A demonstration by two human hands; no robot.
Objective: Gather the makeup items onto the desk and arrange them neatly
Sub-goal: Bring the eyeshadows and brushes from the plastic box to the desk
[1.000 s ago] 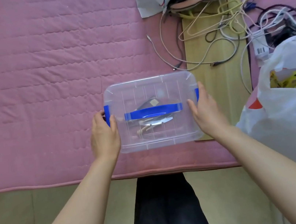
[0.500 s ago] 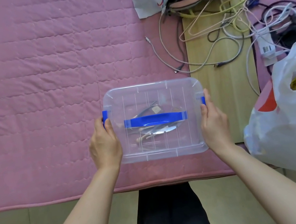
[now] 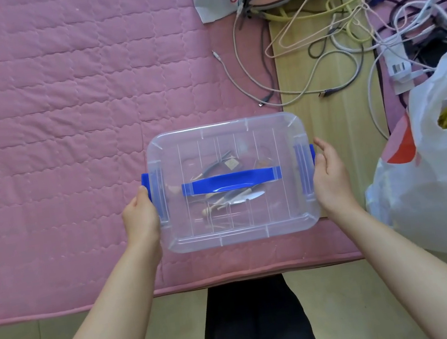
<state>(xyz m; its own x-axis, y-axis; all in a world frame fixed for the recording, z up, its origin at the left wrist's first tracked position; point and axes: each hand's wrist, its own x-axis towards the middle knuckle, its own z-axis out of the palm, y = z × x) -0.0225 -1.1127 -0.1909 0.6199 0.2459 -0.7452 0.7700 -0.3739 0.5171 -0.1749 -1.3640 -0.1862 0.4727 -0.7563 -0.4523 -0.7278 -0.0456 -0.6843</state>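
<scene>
Quilted pink cover: it spreads over most of the view, running off the top and left; its near hem crosses the picture just beyond the person's dark-clothed legs.
White plastic bag: slumped at the right, cut off by the edge, with something yellow showing in its mouth; it stands just beside the right forearm.
Wooden strip: a bare band between pink surfaces, right of the box and partly under its right end.
Cables and hangers: a tangle lies across the far end of the strip, well apart from the box; one loose lead trails onto the pink cover.
Clear storage box: lidded, blue carry handle lying flat across the lid, blue clips at both ends; it sits over the cover near the front hem.
Contents: slim makeup tools show dimly through the lid; I cannot make out which they are.
Left hand: thumb up against the blue left clip, fingers hidden under the box's end, so the grip is only partly seen.
Right hand: fingers relaxed and slightly spread, palm turned to the right clip, close beside it; whether it touches I cannot tell.
Open room: plain pink cover lies left of and beyond the box.
</scene>
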